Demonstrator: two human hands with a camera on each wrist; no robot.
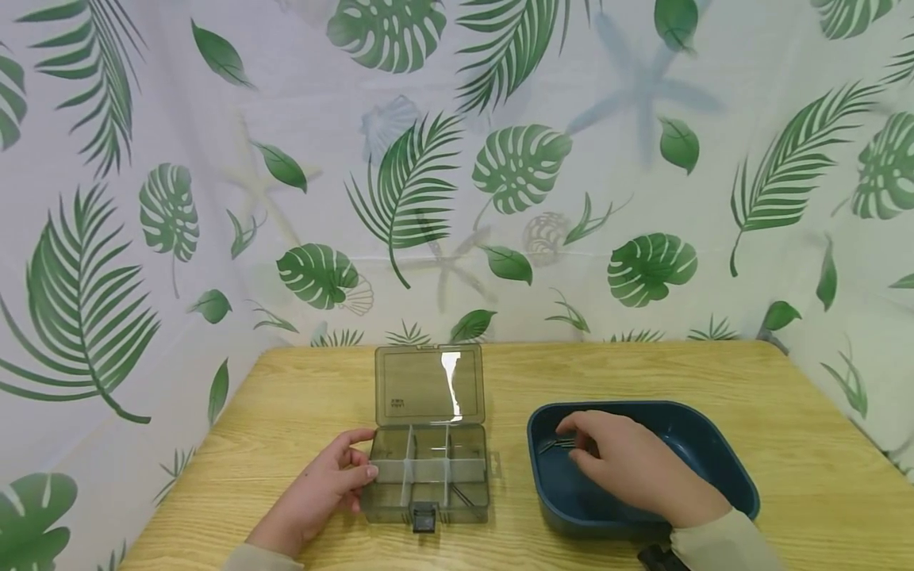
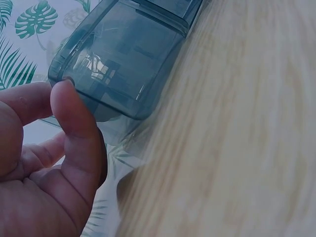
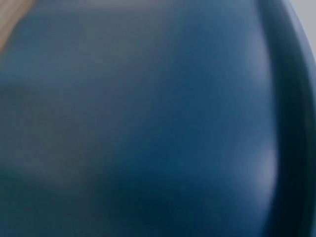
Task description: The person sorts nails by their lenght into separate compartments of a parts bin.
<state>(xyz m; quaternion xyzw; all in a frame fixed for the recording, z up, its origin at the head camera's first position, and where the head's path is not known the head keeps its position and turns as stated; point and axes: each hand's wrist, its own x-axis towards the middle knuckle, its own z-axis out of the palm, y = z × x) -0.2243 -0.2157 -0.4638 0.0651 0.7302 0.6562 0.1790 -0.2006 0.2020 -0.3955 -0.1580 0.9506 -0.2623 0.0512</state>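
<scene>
A grey see-through compartment box (image 1: 428,472) stands with its lid (image 1: 430,385) raised at the back. My left hand (image 1: 332,480) holds the box by its left side, thumb at the rim; the left wrist view shows the thumb tip on the box's corner. Thin dark metal pins (image 1: 462,496) lie in the front right compartment. My right hand (image 1: 628,460) hovers inside the dark blue tray (image 1: 707,428), fingers loosely bent, thumb and forefinger apart. Just beside its fingertips, several thin metal pins (image 1: 557,444) lie on the tray's floor. The right wrist view shows only blurred blue tray.
Both containers rest on a wood-grain table (image 1: 307,396), the tray to the right of the box. A black clasp (image 1: 424,517) hangs at the box's front. A leaf-patterned cloth (image 1: 443,198) rises behind the table and along both sides.
</scene>
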